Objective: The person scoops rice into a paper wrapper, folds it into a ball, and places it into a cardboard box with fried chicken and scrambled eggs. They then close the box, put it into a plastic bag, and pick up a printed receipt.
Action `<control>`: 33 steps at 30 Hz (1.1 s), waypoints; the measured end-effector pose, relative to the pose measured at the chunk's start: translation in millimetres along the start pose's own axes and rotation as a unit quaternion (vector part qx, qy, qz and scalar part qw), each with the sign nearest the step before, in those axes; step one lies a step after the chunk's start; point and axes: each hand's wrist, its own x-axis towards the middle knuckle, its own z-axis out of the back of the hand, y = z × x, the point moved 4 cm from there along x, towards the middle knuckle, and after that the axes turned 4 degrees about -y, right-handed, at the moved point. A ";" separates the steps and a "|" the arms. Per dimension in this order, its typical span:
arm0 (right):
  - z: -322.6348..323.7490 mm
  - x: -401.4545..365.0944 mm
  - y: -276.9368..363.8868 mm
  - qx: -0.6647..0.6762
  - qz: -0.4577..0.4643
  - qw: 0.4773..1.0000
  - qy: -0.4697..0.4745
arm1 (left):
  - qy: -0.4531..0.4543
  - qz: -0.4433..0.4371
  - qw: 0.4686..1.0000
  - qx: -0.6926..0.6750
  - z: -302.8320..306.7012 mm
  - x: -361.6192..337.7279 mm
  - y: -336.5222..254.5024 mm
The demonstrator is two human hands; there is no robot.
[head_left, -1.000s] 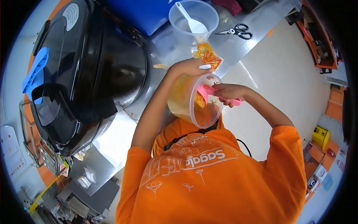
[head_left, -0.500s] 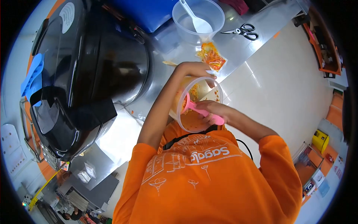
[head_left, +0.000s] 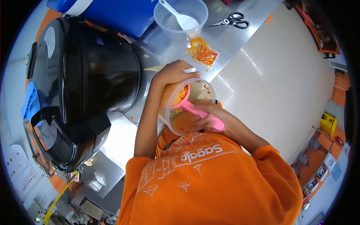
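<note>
A clear plastic tub (head_left: 173, 125) is tilted in front of my body, its mouth toward me, with orange-stained walls and orange bits inside. My left hand (head_left: 177, 72) curls over its far side and holds it; a small white strip shows at the fingers, too small to name. My right hand (head_left: 210, 116) grips the handle of a pink scoop (head_left: 195, 110). The scoop's bowl lies inside the tub, filled with an orange, crumbly, rice-like food (head_left: 180, 96). Beyond the left hand, an orange-smeared clear plastic packet (head_left: 203, 51) rests on the metal counter (head_left: 234, 44).
Farther back stand a clear tub (head_left: 163, 22) with a white rice paddle (head_left: 183, 19) in it, black-handled scissors (head_left: 233, 20) and a blue box (head_left: 116, 15). A large black cooker (head_left: 105, 71) fills the left, with a blue plastic utensil (head_left: 31, 101) beside it.
The pink scoop has risen toward the tub's upper left wall, and more orange food shows in its bowl. The view has shifted, so the counter items appear farther left and higher.
</note>
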 end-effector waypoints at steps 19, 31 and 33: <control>18.4 -30.0 -37.7 0.297 -0.087 0.940 0.140 | -0.147 -0.019 0.987 -0.069 1.2 -61.6 -0.3; -1.7 1.4 -20.0 -0.108 0.049 0.990 -0.077 | -0.115 -0.056 0.985 -0.116 -4.0 -48.4 0.7; -0.5 4.0 -17.2 -0.181 0.054 0.979 -0.073 | -0.072 -0.043 0.981 -0.173 -5.0 -39.9 12.4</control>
